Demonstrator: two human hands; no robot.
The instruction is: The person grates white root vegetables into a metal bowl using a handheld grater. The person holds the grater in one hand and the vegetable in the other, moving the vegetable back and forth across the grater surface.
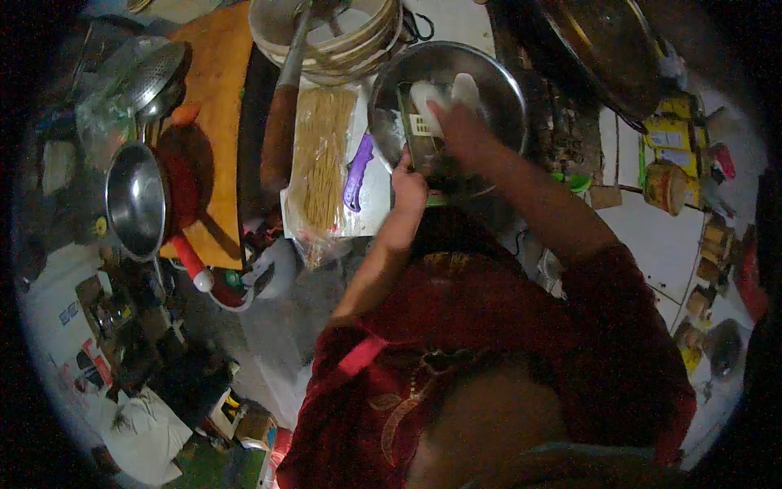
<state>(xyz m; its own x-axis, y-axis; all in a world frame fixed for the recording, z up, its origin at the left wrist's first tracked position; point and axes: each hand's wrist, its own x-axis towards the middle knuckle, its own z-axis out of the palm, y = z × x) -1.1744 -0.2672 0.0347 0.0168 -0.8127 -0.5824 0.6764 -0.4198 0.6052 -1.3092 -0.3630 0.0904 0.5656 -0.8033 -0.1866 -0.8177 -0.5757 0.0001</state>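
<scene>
A kitchen slicer (420,131) with a dark frame and a pale slotted insert slants over a large steel bowl (518,104). My left hand (410,184) grips its near end at the bowl's rim. My right hand (461,128), blurred, is over the slicer and against a whitish piece (426,101), probably a peeled vegetable. Another white rounded piece (465,88) shows just beyond my right fingers; whether it is held or lies in the bowl, I cannot tell. A purple-handled tool (358,174) lies left of the bowl, beside a plastic pack of dried noodles (324,159).
A stack of pale round basins (330,52) stands beyond the noodles, a long-handled utensil (281,122) leaning over it. Farther left are an orange-brown board (214,73), a steel ladle (137,198) and a perforated skimmer (156,76). A large dark pan (605,49) is at upper right.
</scene>
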